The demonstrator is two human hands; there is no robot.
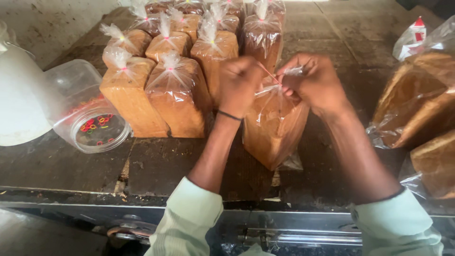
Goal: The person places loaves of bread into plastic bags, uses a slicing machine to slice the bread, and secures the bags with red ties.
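Bagged loaf (272, 130) stands upright near the front edge of the dark, worn worktop (156, 166), directly below both hands. Clear plastic covers it; the bag neck (289, 72) is gathered into a twist at the top.

Left hand (238, 85): closed into a loose fist, knuckles toward the camera, pinching one end of a thin red rubber band (269, 73). A dark cord sits round that wrist. Right hand (315, 83): fingers curled tight, pinching the twisted bag neck and the other end of the band. The band runs taut between the two hands, just above the loaf. Pale green sleeves (189, 218) reach to mid-forearm on both arms.

Nearest the body, a metal rail (303, 234) runs along under the worktop's edge.

Left of the hands, a clear plastic jar (87, 111) lies on its side, mouth facing forward, with small red, yellow and green bands loose inside. Beside it, a white rounded container (21, 99), partly cut off by the frame.

Right side: more bagged loaves (417, 102), lying tilted and stacked, necks not clearly seen.

Behind the hands, a block of tied loaves (166, 90) stands in close rows, touching one another, each bag neck pinched shut with a small coloured band and the plastic fanning out above. The rows continue to the far edge of the view.

Far right corner: a small white packet with red markings (411, 40), details too small to make out.
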